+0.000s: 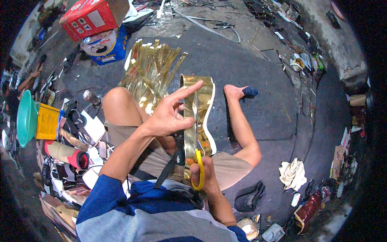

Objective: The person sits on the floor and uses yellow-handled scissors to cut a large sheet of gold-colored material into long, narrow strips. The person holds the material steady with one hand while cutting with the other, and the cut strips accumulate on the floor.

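Observation:
My left hand [167,115] grips a shiny gold sheet [205,103] with a pale edge. The index finger stretches across its upper part and the thumb lies lower on it. The sheet bends in a curve over my lap. My right hand [209,175], below it, is closed around scissors with a yellow handle [198,155]. Their blades run up along the sheet, beside my left thumb. Beyond my bent left knee lies a fanned pile of gold strips [151,66] on the dark floor mat.
A red box [94,20] stands on a blue box [107,48] at the far left. Scraps, a green basin [25,119] and a yellow container [49,122] crowd the left. To the right lies a crumpled cream cloth [293,174]; a dark sandal [250,197] is nearer me.

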The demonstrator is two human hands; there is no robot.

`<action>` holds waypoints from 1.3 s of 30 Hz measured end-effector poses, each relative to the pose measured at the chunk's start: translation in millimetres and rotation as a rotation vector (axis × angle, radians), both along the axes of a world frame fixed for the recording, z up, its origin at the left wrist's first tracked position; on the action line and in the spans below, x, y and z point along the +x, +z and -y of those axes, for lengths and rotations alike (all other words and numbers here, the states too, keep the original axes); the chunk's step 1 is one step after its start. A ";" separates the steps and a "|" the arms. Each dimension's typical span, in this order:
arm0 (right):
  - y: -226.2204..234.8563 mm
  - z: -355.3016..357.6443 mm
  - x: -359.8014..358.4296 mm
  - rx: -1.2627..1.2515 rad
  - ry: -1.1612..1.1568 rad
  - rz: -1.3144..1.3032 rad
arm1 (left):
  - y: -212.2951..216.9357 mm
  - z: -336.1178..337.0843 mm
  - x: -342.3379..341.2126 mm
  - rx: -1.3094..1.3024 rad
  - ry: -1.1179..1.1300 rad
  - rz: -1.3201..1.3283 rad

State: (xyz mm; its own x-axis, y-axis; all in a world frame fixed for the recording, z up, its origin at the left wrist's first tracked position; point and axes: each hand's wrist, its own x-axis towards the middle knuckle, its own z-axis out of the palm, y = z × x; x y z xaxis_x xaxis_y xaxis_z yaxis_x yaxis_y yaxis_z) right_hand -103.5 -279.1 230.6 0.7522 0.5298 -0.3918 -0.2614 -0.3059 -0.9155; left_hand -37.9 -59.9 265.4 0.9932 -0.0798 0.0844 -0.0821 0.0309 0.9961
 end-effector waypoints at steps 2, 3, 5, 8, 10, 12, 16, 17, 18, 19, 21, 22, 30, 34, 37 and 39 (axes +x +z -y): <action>3.3 -0.1 -0.8 0.010 -0.049 -0.108 | -2.9 -1.1 0.4 -0.064 0.006 -0.039; 1.6 0.7 2.7 -0.003 -0.018 -0.152 | -3.6 -2.8 1.0 -0.081 0.025 -0.028; -3.5 3.5 3.8 -0.013 0.039 -0.077 | -12.8 -8.3 14.0 -0.074 0.100 0.103; -9.4 10.0 -5.1 0.009 0.060 0.106 | -4.4 -18.9 24.3 -0.229 0.119 -0.062; -9.9 8.6 -9.4 0.024 0.020 -0.015 | -2.7 -15.5 21.9 -0.172 0.082 -0.012; -12.9 9.5 -6.8 0.030 0.080 0.139 | -4.3 -10.8 17.2 -0.100 0.063 0.045; -7.0 -1.2 18.2 0.072 0.200 0.226 | 1.2 -7.3 4.7 0.028 0.059 0.082; -4.3 -2.4 19.1 0.077 0.190 0.238 | 1.4 -3.7 3.9 -0.002 0.043 0.105; -1.9 -3.2 19.3 0.082 0.183 0.248 | 1.7 -2.1 2.6 -0.033 0.031 0.128; -0.4 -3.6 19.4 0.088 0.182 0.211 | 3.0 -2.6 1.1 -0.089 0.006 0.081; 1.5 -3.4 19.1 0.096 0.181 0.137 | -3.1 -1.4 2.6 -0.062 0.041 0.093; 1.2 -3.2 17.4 0.064 0.158 0.063 | -5.5 -1.8 2.7 -0.062 0.050 0.086; 2.3 -2.1 8.3 0.024 0.040 -0.084 | -9.5 -7.2 6.8 -0.155 0.083 0.029; -12.8 2.6 -1.6 0.094 0.047 0.018 | -7.9 -22.0 28.7 -0.157 0.110 0.000; -13.7 -6.5 4.5 0.101 0.024 0.059 | -10.3 -12.6 19.1 -0.038 0.086 0.087; -13.5 -12.5 12.5 0.019 0.072 0.183 | -16.8 -11.0 11.0 0.052 0.075 0.130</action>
